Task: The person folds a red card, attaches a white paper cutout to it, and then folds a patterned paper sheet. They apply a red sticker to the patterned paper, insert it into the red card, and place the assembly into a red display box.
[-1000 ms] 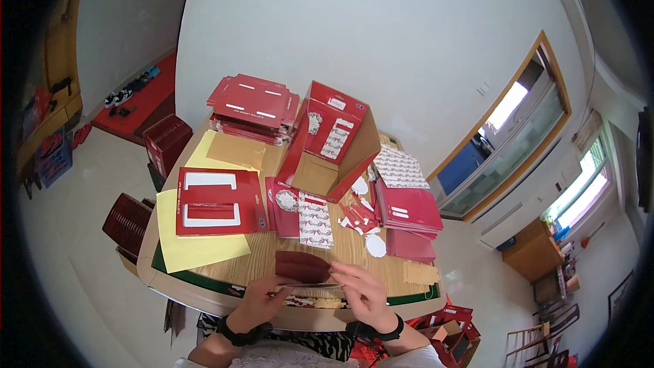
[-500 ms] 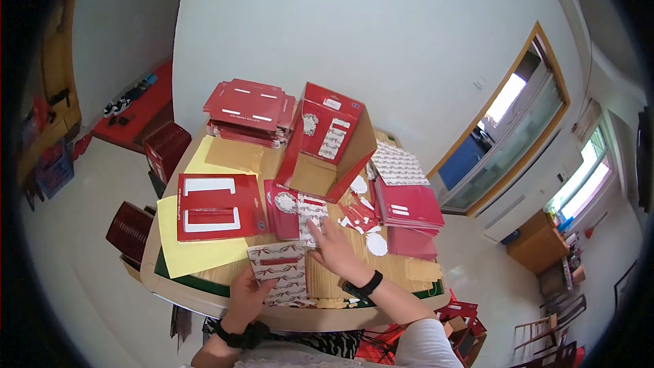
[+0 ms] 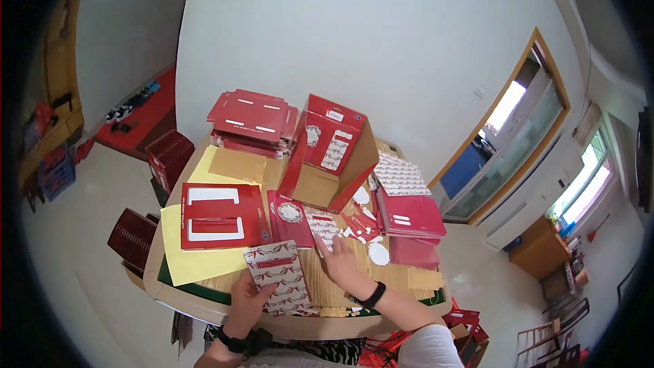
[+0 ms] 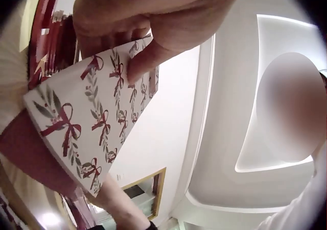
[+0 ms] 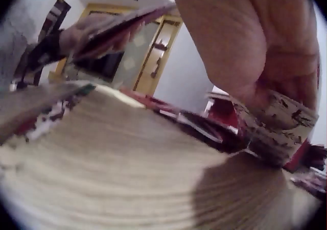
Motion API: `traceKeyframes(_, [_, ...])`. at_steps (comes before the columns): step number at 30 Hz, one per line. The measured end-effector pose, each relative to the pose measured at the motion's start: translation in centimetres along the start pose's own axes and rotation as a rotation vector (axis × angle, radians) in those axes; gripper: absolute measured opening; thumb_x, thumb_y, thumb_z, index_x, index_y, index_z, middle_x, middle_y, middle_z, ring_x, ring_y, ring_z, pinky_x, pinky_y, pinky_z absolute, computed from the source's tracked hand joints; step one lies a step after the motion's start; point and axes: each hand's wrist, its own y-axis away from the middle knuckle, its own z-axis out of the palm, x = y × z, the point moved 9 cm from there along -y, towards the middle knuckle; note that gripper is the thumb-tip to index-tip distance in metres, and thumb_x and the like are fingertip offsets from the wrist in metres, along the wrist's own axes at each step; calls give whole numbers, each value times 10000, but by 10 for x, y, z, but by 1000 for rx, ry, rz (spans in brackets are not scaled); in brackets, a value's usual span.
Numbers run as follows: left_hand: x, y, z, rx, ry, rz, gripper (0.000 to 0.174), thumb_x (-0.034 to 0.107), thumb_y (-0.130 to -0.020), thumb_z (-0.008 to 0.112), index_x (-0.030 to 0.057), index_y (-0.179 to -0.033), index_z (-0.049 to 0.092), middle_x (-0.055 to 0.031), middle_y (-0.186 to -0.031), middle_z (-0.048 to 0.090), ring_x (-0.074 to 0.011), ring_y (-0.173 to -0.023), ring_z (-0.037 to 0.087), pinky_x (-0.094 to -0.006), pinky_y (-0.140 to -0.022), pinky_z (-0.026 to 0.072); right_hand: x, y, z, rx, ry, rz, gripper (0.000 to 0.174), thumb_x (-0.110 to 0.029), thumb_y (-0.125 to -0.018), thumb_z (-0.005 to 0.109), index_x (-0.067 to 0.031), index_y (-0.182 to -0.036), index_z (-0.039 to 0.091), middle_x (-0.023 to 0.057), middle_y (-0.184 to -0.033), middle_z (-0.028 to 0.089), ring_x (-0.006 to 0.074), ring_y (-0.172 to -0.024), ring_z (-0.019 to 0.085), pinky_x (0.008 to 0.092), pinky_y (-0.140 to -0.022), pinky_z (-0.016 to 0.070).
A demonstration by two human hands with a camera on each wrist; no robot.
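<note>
My left hand (image 3: 246, 298) (image 4: 148, 20) holds a flat white packet printed with red bows (image 3: 281, 276) (image 4: 87, 123) by its near edge, thumb on top, above the front of the wooden table (image 3: 330, 283). My right hand (image 3: 338, 262) (image 5: 245, 41) reaches forward over the table. Its fingertips pinch the near edge of a second bow-patterned card (image 3: 323, 223) (image 5: 278, 128), which lies beside a red card with a white doily (image 3: 289, 217).
An open red box (image 3: 327, 153) stands upright mid-table. Stacks of red flat packs lie at the back left (image 3: 252, 116) and right (image 3: 409, 215). A red die-cut sheet (image 3: 219, 215) rests on yellow paper (image 3: 194, 262). Red baskets (image 3: 133, 232) sit on the floor to the left.
The dark red piece both hands held a second ago is gone from them. My left hand now holds the bow-patterned packet, and my right hand has reached forward to the patterned card.
</note>
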Motion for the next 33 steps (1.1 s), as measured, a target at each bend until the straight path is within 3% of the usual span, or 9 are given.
traceKeyframes(4, [-7,0,-2,4,48,-77,322,-26,-819,549,-5,-1137,504,-78,-1027,617,-146,-909,590,-274,-809,468,10,30,-91,-118,-392,163,593,-6,-801,467,-96,-1365,310,288,-1214,464,381,-1134,476,390,-872,449])
traceKeyframes(7, [-16,-1,10,-49,279,-157,354,11,-844,520,17,-1194,463,-82,-1058,602,-157,-917,584,-285,-814,466,17,55,-133,192,-767,9,542,35,-825,462,-68,-1343,339,231,-1229,487,294,-1128,506,361,-888,443])
traceKeyframes(10, [-24,2,28,-74,374,-328,347,0,-870,486,30,-1211,429,-75,-1131,558,-160,-1006,539,-317,-881,431,25,86,-74,190,-1834,487,377,-26,-890,454,-18,-1266,432,103,-1151,559,214,-1018,554,302,-868,432])
traceKeyframes(11, [-25,1,34,-83,390,-328,347,-7,-872,483,31,-1211,422,-74,-1139,550,-159,-1020,531,-321,-891,425,16,101,-40,10,-1866,698,384,-28,-893,455,-8,-1275,421,86,-1188,537,183,-1055,527,290,-901,407])
traceKeyframes(14, [-26,-10,48,-123,483,-180,363,-26,-867,491,29,-1215,403,-75,-1117,549,-155,-1004,533,-317,-881,431,-28,104,-20,-236,-2006,636,403,-3,-887,454,4,-1286,400,80,-1234,506,150,-1148,459,273,-972,346])
traceKeyframes(20, [4,1,38,1,-89,306,458,-55,-805,581,29,-1208,381,-86,-995,564,-129,-936,544,-274,-814,446,-16,83,-65,161,-1668,271,468,61,-853,486,-7,-1296,352,82,-1180,521,142,-1135,453,264,-931,369])
traceKeyframes(26, [-42,0,55,-261,-504,273,463,6,-778,637,36,-1184,417,-89,-971,577,-168,-900,555,-300,-783,450,-26,88,-34,120,-1386,154,425,63,-862,486,-5,-1263,365,88,-1138,496,160,-1104,469,303,-936,372])
traceKeyframes(29, [6,2,81,-405,-568,413,470,52,-767,669,40,-1176,439,-99,-1014,580,-188,-923,561,-316,-801,455,-28,90,-38,151,-1358,134,418,70,-855,482,4,-1250,362,87,-1120,499,176,-1104,467,299,-934,372])
traceKeyframes(33, [-27,-9,73,-349,-368,232,501,75,-749,697,36,-1179,442,-106,-1068,575,-180,-974,553,-320,-820,461,-34,84,-37,136,-1333,160,488,47,-815,532,0,-1258,331,125,-1162,468,210,-1113,450,313,-935,364])
